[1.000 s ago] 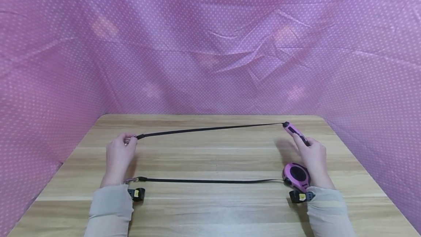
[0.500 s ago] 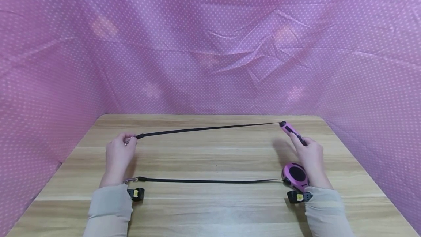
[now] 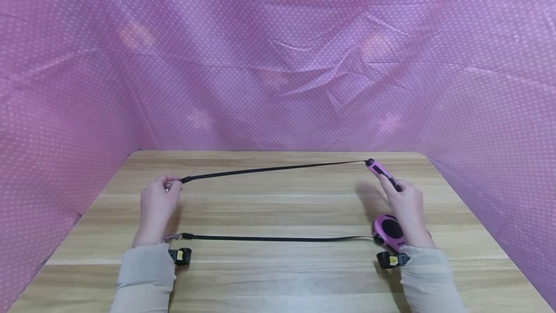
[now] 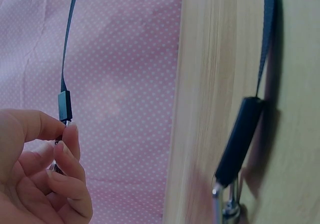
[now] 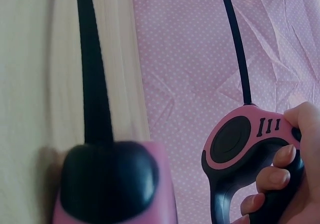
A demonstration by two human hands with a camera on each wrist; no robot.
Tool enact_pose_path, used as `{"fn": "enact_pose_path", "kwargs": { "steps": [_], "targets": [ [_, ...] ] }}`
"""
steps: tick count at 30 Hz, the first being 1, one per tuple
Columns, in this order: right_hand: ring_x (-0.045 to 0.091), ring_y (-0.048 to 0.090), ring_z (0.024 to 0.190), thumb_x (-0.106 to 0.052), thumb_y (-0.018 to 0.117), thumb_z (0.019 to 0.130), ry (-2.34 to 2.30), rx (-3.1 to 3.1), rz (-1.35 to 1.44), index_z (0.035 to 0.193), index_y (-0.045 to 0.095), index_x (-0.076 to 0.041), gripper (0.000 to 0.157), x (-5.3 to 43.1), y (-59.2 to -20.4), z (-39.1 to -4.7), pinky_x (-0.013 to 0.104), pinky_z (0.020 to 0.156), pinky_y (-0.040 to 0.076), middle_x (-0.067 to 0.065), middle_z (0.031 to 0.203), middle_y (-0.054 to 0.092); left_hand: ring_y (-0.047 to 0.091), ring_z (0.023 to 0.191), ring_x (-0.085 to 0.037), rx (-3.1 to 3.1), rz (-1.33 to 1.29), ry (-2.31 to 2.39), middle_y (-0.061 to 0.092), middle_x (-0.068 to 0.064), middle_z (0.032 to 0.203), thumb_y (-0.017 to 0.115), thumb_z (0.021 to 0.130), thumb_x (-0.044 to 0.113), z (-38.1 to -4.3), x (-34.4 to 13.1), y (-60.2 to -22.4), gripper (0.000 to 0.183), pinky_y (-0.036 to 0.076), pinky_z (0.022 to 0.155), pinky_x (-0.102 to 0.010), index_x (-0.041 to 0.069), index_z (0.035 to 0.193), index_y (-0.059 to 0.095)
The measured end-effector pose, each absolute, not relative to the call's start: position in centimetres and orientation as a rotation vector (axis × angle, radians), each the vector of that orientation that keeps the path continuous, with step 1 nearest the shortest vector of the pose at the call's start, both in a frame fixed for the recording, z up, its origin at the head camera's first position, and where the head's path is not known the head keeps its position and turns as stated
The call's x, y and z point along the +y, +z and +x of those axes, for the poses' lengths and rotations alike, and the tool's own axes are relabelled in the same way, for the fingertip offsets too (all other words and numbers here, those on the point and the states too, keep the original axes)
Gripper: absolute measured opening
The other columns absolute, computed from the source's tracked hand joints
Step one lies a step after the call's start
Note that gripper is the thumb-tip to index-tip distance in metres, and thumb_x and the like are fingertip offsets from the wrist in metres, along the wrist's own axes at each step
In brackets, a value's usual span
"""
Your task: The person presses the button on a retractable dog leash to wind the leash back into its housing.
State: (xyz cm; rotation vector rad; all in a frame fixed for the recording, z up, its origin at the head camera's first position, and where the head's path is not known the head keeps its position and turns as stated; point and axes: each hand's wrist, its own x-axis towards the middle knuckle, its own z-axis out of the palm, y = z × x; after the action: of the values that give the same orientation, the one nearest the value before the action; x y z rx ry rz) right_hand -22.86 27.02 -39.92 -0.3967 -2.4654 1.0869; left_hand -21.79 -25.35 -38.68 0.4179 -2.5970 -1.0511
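My left hand (image 3: 158, 202) pinches the metal clip (image 4: 56, 168) at the end of a black strap (image 3: 273, 170). That strap runs, raised over the table, to a pink and black retractable dog leash (image 5: 231, 140). My right hand (image 3: 407, 206) grips its handle, fingers through the loop and thumb near the button in the right wrist view. A second retractable leash (image 3: 392, 229) of the same look lies on the table by my right forearm. Its strap (image 3: 265, 239) is drawn out leftward to a clip (image 4: 231, 211) beside my left wrist.
The wooden table (image 3: 286, 279) has rounded far corners. Pink dotted cloth (image 3: 278, 105) hangs behind it and along both sides. Black wrist devices (image 3: 184, 256) stick out inward from both sleeves, the right one close to the lying leash.
My right hand has shifted slightly left with the leash it holds, so the raised strap spans a little less. The left hand stays nearly still, and the lying leash has not visibly moved.
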Motion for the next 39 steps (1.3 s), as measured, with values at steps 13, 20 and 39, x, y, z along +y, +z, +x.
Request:
{"fn": "enact_pose_path", "kwargs": {
  "steps": [13, 20, 39],
  "targets": [
    [0.019, 0.038, 0.058, -0.053, 0.062, 0.092, 1.077, -2.482, -0.337, 0.062, 0.048, -0.007, 0.056, 26.5, -40.2, -23.0, 0.031, 0.052, 0.033, -0.001, 0.056, 0.04, 0.061, 0.105, -0.037, -2.613, 0.429, -1.091, 0.065, -0.024, 0.123, 0.046, 0.098, 0.027, -21.7, -25.0, -38.2, 0.042, 0.049, 0.085, -0.047, 0.002, 0.129, 0.059],
    [0.018, 0.039, 0.057, -0.052, 0.061, 0.092, 1.096, -2.489, -0.32, 0.064, 0.05, -0.007, 0.055, 26.2, -39.9, -22.9, 0.03, 0.051, 0.033, -0.002, 0.056, 0.042, 0.061, 0.103, -0.035, -2.631, 0.434, -1.091, 0.065, -0.024, 0.124, 0.045, 0.099, 0.028, -21.7, -24.9, -38.3, 0.043, 0.048, 0.077, -0.039, 0.003, 0.13, 0.058],
    [0.018, 0.042, 0.059, -0.051, 0.063, 0.091, 1.097, -2.485, -0.317, 0.066, 0.055, -0.006, 0.053, 25.9, -40.1, -23.0, 0.03, 0.052, 0.034, -0.004, 0.056, 0.044, 0.061, 0.105, -0.036, -2.624, 0.438, -1.071, 0.066, -0.023, 0.122, 0.044, 0.097, 0.028, -21.6, -24.5, -38.1, 0.043, 0.048, 0.081, -0.041, 0.003, 0.128, 0.06]
  ]
}}
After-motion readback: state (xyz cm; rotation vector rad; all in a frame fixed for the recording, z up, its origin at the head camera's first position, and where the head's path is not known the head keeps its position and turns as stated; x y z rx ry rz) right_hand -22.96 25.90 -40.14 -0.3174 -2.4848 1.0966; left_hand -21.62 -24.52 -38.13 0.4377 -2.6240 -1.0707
